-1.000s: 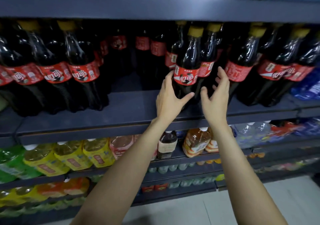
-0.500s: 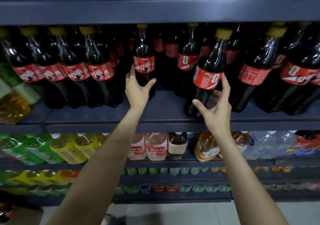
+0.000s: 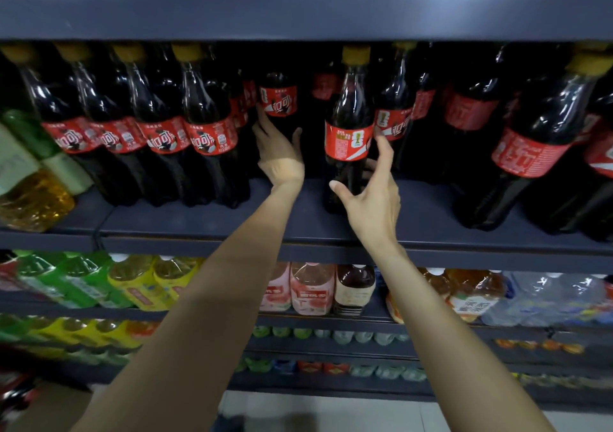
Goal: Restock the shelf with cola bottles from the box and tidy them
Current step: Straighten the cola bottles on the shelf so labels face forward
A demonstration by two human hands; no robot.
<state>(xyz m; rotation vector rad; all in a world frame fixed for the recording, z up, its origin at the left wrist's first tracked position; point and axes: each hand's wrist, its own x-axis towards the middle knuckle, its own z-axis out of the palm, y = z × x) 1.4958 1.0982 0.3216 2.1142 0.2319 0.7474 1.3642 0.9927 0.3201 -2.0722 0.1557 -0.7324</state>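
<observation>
Dark cola bottles with red labels and yellow caps fill the dark shelf (image 3: 199, 222). My left hand (image 3: 280, 159) reaches deep into a gap and grips the lower body of a cola bottle (image 3: 278, 99) standing further back. My right hand (image 3: 373, 196) holds a front cola bottle (image 3: 348, 139) that stands upright near the shelf's middle, thumb on its left side, index finger up its right side. A tight front row of cola bottles (image 3: 159, 136) stands to the left. More cola bottles (image 3: 530, 152) lean at the right.
An upper shelf board (image 3: 298, 13) hangs close above the caps. A yellow drink bottle (image 3: 33, 199) lies at the far left. The lower shelf holds green and yellow bottles (image 3: 132, 282), pink drinks (image 3: 311, 289) and water packs (image 3: 547, 299). Pale floor (image 3: 331, 411) shows below.
My left hand left the front bottle and went left and deeper to a rear bottle. The right hand's bottle went from tilted to upright. The view shifted right and closer.
</observation>
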